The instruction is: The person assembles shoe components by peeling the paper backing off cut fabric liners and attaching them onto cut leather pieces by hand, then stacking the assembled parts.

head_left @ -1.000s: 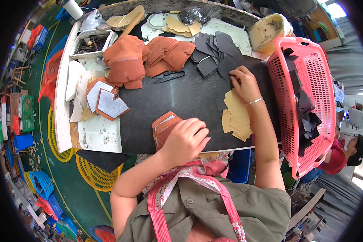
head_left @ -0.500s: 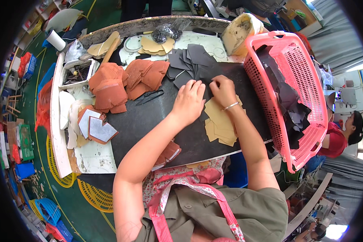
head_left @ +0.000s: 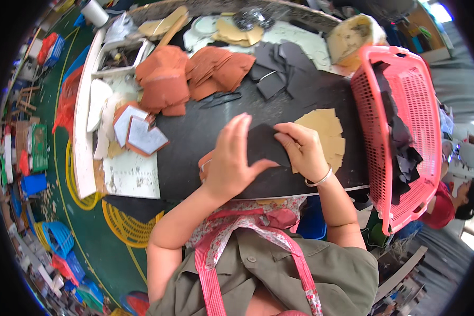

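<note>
A black flat cut piece [head_left: 264, 143] is held up over the black work mat, pinched at its right edge between the thumb and fingers of my right hand [head_left: 306, 151]. At the piece's left edge is my left hand [head_left: 229, 158], fingers stretched upward and thumb pointing right across its lower part. Beside my right hand lie fanned beige pieces [head_left: 329, 131], partly hidden by it. Farther back, a loose pile of black pieces [head_left: 289, 68] rests on the mat. A reddish-brown piece [head_left: 208, 160] shows partly behind my left hand.
Stacks of reddish-brown pieces [head_left: 166, 79] and dark scissors [head_left: 220, 100] lie back left, with grey-faced pieces [head_left: 147, 136] nearer. A pink basket [head_left: 413, 110] holding black pieces borders the right side. A white tray of tools [head_left: 122, 55] sits at the left.
Both hands have come nearer my body from the black pile, bringing a black piece in my right hand. My left fingers have straightened and spread from the thumb. The view has shifted.
</note>
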Action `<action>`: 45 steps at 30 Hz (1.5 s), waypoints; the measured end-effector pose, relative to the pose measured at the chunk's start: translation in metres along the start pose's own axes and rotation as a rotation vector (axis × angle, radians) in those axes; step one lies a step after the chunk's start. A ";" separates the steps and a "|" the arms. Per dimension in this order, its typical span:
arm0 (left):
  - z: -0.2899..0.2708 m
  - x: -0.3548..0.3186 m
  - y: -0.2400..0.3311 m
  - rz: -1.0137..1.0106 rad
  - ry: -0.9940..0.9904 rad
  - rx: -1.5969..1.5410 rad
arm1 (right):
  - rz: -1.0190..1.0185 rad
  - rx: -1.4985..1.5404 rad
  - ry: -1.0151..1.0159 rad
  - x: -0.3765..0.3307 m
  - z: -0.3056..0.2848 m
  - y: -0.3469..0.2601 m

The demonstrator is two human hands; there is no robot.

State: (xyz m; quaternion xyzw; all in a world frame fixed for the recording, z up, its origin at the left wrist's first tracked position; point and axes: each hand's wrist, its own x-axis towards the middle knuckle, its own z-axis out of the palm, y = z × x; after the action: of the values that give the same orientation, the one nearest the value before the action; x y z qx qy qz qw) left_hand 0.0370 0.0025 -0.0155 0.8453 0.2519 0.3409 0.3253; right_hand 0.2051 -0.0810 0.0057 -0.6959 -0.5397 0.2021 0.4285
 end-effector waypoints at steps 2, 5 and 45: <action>-0.030 -0.026 -0.012 -0.439 -0.199 -0.339 | -0.067 0.056 -0.208 0.001 0.011 -0.006; -0.054 -0.058 -0.013 -0.571 -0.105 -0.385 | -0.210 0.206 -0.327 0.003 0.041 -0.010; -0.026 -0.125 -0.016 0.077 0.033 0.533 | 0.134 -0.652 0.310 -0.046 -0.026 0.058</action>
State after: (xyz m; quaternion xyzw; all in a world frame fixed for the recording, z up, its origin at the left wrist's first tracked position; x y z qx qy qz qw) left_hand -0.0659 -0.0581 -0.0645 0.9044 0.3056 0.2883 0.0740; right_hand 0.2428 -0.1362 -0.0358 -0.8519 -0.4579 -0.0608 0.2467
